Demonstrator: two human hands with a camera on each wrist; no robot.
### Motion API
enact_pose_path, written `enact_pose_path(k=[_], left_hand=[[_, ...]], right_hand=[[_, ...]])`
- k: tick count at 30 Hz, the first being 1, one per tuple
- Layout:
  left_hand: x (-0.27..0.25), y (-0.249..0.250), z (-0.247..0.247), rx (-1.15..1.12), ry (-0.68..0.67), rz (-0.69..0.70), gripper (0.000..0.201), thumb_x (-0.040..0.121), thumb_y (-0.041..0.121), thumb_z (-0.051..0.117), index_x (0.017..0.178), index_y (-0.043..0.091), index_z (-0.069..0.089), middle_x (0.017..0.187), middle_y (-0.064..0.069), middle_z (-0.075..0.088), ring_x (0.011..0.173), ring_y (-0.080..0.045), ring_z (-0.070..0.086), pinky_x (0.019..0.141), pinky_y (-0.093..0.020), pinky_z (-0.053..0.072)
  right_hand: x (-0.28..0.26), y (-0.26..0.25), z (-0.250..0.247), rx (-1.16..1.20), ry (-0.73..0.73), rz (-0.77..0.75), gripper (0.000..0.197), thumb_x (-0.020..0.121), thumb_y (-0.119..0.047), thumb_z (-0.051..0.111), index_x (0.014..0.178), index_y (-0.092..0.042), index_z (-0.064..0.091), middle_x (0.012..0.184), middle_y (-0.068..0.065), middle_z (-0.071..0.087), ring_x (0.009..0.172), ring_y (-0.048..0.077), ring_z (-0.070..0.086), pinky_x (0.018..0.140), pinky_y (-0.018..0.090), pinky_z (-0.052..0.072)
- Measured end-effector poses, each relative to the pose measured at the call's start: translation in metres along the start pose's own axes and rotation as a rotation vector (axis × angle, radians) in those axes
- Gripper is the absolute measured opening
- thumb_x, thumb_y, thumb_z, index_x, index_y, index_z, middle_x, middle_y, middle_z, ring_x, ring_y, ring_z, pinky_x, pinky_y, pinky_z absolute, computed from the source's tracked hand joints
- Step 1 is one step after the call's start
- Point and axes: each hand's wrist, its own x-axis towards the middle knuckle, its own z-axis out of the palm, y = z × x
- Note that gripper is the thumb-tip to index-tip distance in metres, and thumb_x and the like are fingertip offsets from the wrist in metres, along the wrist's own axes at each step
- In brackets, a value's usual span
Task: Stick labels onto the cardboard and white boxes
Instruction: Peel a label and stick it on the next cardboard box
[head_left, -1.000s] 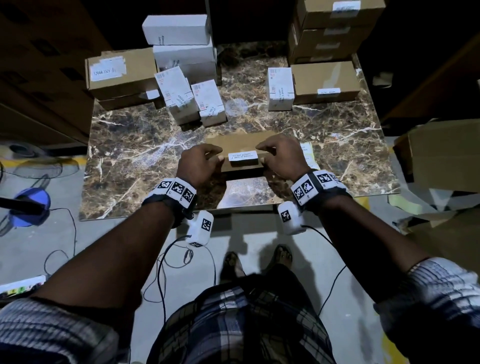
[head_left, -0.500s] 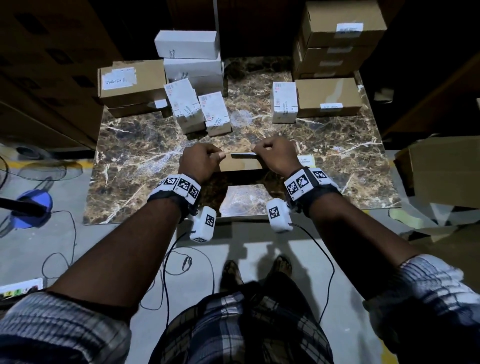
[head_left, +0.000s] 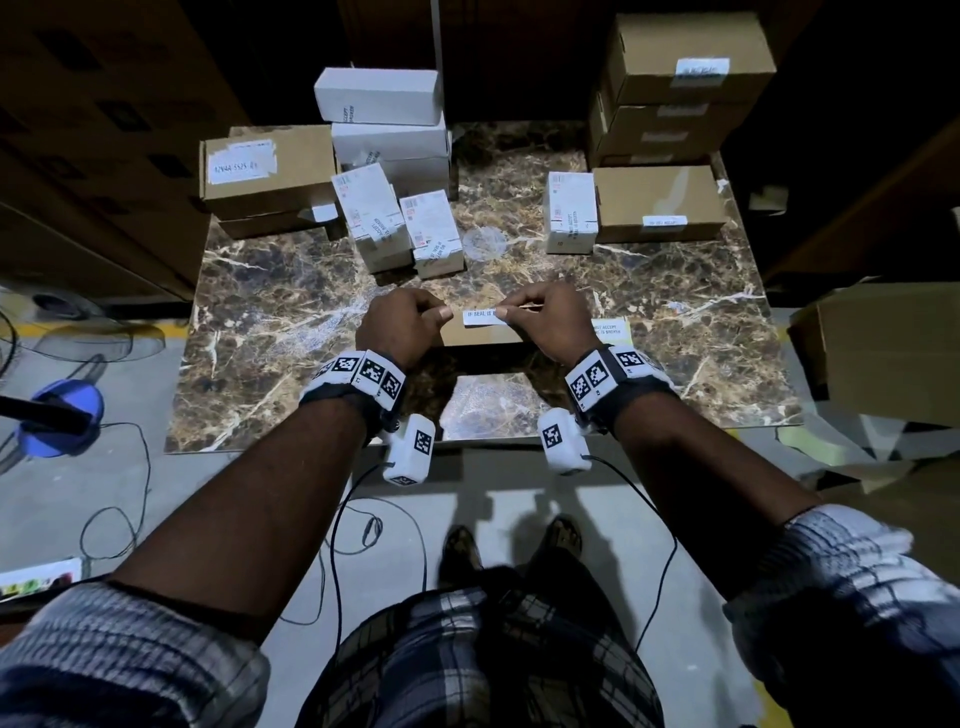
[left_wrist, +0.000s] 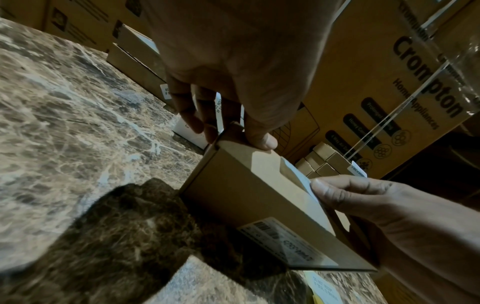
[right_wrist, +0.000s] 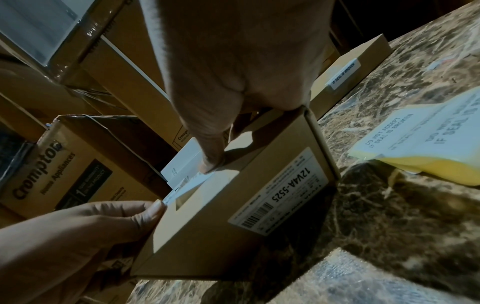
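Observation:
A small cardboard box (head_left: 480, 335) (left_wrist: 246, 195) (right_wrist: 233, 216) stands on edge between my hands near the middle of the marble table (head_left: 270, 332). My left hand (head_left: 400, 327) (left_wrist: 233, 127) grips its left end, thumb on the near face and fingers behind. A white label (head_left: 483, 317) (left_wrist: 296, 174) (right_wrist: 189, 185) lies along the box's upper edge, partly lifted off the card. My right hand (head_left: 550, 325) (right_wrist: 210, 160) pinches the label's right end. A barcode sticker (right_wrist: 280, 195) sits lower on the near face.
A stack of label sheets (head_left: 613, 330) (right_wrist: 428, 139) lies just right of my right hand. Small white boxes (head_left: 405, 228) and cardboard boxes (head_left: 265, 166) stand back left. Another white box (head_left: 569, 213) and cardboard boxes (head_left: 657, 202) stand back right. Big cartons (left_wrist: 389, 82) surround the table.
The box has been tipped from lying flat up onto its edge. Both hands moved a little away from me, and the right fingers shifted inward onto the label.

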Motion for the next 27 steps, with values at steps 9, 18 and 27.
enact_pose_path(k=[9, 18, 27], left_hand=[[0.006, 0.002, 0.002, -0.024, -0.004, -0.033, 0.016, 0.091, 0.039, 0.064, 0.093, 0.028, 0.075, 0.099, 0.002, 0.074, 0.094, -0.021, 0.066, 0.084, -0.035, 0.053], [0.01, -0.001, 0.002, -0.063, -0.008, -0.041, 0.014, 0.088, 0.039, 0.067, 0.089, 0.028, 0.076, 0.096, 0.002, 0.075, 0.092, -0.02, 0.067, 0.086, -0.04, 0.055], [0.005, -0.001, 0.0, -0.061, -0.018, -0.014, 0.014, 0.088, 0.037, 0.069, 0.091, 0.025, 0.077, 0.098, 0.002, 0.075, 0.093, -0.018, 0.067, 0.087, -0.039, 0.054]], right_hand=[[0.015, -0.004, 0.009, -0.045, -0.004, 0.016, 0.02, 0.057, -0.071, 0.06, 0.064, -0.054, 0.069, 0.072, -0.026, 0.069, 0.09, 0.015, 0.069, 0.097, 0.062, 0.045], [0.014, -0.013, 0.023, -0.129, 0.132, 0.063, 0.034, 0.073, -0.056, 0.071, 0.065, -0.023, 0.072, 0.069, -0.016, 0.07, 0.085, 0.011, 0.066, 0.11, 0.06, 0.018], [0.012, -0.003, 0.024, -0.108, 0.031, 0.047, 0.049, 0.041, -0.082, 0.067, 0.071, -0.043, 0.068, 0.07, -0.025, 0.067, 0.084, 0.006, 0.066, 0.1, 0.059, 0.039]])
